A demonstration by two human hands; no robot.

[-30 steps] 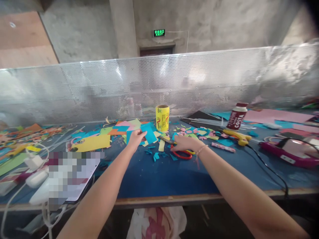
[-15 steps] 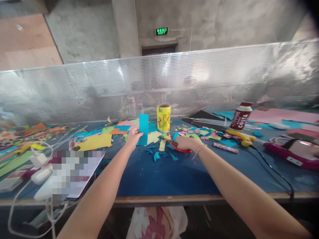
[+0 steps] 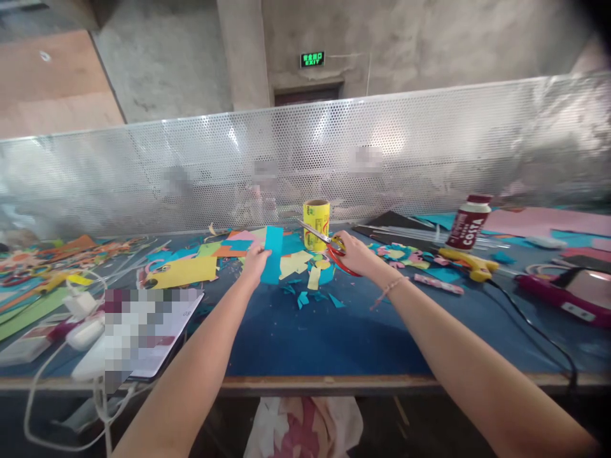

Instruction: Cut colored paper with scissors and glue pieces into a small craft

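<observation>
Between the fingers of my left hand (image 3: 256,262) is a strip of blue paper (image 3: 273,249), held roughly upright above the table. My right hand (image 3: 357,254) is closed around the red handles of a pair of scissors (image 3: 338,256). The blades point left toward the blue paper, apart from it, and pass in front of a yellow roll of tape (image 3: 317,213) standing on end. Small blue paper scraps (image 3: 303,299) and a pale yellow paper piece (image 3: 314,277) lie on the table below my hands.
On the right are a glue gun (image 3: 470,264) with a black cord, a dark red COSTA bottle (image 3: 470,222) and a purple device (image 3: 568,296). Yellow paper (image 3: 184,273), a tablet (image 3: 165,350) and white cables lie left. A perforated metal panel (image 3: 200,172) runs along the back.
My right hand has lifted the scissors from low over the scraps, and the blades now angle up and left. The blue strip has dipped and tilted slightly in my left hand.
</observation>
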